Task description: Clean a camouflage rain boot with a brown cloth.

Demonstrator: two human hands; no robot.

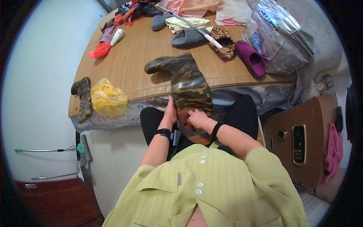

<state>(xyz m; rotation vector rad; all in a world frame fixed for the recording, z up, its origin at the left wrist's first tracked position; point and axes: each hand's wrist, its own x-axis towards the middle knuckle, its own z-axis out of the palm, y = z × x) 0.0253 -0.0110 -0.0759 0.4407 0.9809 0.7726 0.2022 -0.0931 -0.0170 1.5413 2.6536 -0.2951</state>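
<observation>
A camouflage rubber boot (190, 82) lies on its side over the near edge of the bed, its toe pointing left and its opening towards me. My left hand (170, 112) lies flat against the left side of the shaft, fingers extended; the palm side is hidden. At the boot's opening, my right hand (198, 118) has bent fingers on the rim. Something brownish and translucent shows between the hands, too blurred to name. Farther left, a second camouflage boot (84, 99) sits at the bed corner beside a yellow plastic bag (109, 98).
The bed (133, 56) bears grey slippers (188, 37), a brown patterned slipper (224, 42), a purple slipper (252, 58), a rod (195, 27) and a silver insulated bag (279, 37). A brown safe (292, 142) stands right; a squeegee mop (80, 148) is left.
</observation>
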